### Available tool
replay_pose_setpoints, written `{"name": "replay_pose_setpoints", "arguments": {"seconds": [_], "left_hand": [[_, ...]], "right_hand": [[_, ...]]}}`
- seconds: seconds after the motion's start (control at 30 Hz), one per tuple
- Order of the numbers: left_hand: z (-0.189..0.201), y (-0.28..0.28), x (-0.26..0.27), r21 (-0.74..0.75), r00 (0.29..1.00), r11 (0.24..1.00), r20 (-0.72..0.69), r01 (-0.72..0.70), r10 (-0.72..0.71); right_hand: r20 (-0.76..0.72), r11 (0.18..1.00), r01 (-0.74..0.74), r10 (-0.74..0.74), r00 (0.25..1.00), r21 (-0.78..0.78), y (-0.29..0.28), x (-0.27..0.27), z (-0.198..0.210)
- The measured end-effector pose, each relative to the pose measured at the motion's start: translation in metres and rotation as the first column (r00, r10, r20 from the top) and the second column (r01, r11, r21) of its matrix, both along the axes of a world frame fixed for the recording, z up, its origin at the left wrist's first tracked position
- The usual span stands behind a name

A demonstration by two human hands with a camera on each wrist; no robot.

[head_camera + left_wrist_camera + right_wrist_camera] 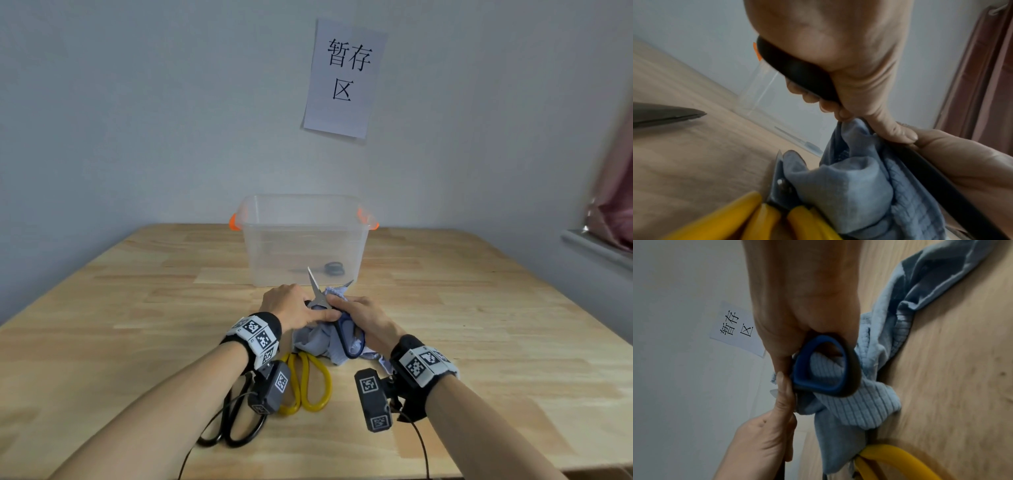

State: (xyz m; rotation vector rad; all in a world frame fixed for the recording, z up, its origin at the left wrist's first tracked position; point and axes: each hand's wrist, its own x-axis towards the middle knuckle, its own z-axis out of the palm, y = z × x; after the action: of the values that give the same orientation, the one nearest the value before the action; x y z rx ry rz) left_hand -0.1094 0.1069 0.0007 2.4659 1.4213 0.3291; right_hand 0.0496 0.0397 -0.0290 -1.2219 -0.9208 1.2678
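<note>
A pair of blue-handled scissors (319, 295) is held above the table with its blades spread and pointing away from me. My left hand (297, 308) grips it near the pivot, fingers curled round a dark handle (797, 69). My right hand (368, 320) holds the blue handle loop (803, 369). A crumpled light blue cloth (315, 339) bunches under and between both hands and shows through the loop (824, 369). My left thumb (784, 391) lies against the loop's edge.
Yellow-handled scissors (311, 383) and black-handled scissors (236, 421) lie on the wooden table (479, 325) near my wrists. A clear plastic bin (301, 236) with orange latches stands behind, with dark scissors (334, 268) inside. A paper sign (342, 78) hangs on the wall.
</note>
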Motion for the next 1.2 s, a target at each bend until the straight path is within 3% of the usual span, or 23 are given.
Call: {"name": "replay_pose_setpoints", "arguments": {"seconds": [0.13,0.37,0.9,1.07,1.2], "left_hand": [[-0.002,-0.003,0.004,0.073,0.999,0.997,-0.039,0.025,-0.023],[-0.007,-0.004,0.002,0.167,0.998,0.985,-0.061,0.034,-0.024],[-0.008,-0.005,0.003,0.106,0.994,0.994,-0.104,0.033,-0.022],[-0.004,-0.001,0.0,0.07,0.998,0.997,-0.065,0.013,-0.008],[-0.003,-0.001,-0.002,0.096,0.998,0.995,-0.065,0.018,-0.011]], "right_hand": [[0.041,0.99,0.119,-0.122,0.992,0.071,0.002,-0.001,-0.007],[0.061,0.971,0.201,-0.211,0.976,0.132,0.008,-0.005,-0.008],[-0.016,0.949,0.286,-0.286,0.958,0.13,0.006,0.001,-0.01],[0.13,0.992,0.121,-0.124,0.984,0.026,0.005,-0.006,-0.006],[0.134,0.999,0.033,-0.034,0.99,0.008,0.004,0.0,-0.001]]}}
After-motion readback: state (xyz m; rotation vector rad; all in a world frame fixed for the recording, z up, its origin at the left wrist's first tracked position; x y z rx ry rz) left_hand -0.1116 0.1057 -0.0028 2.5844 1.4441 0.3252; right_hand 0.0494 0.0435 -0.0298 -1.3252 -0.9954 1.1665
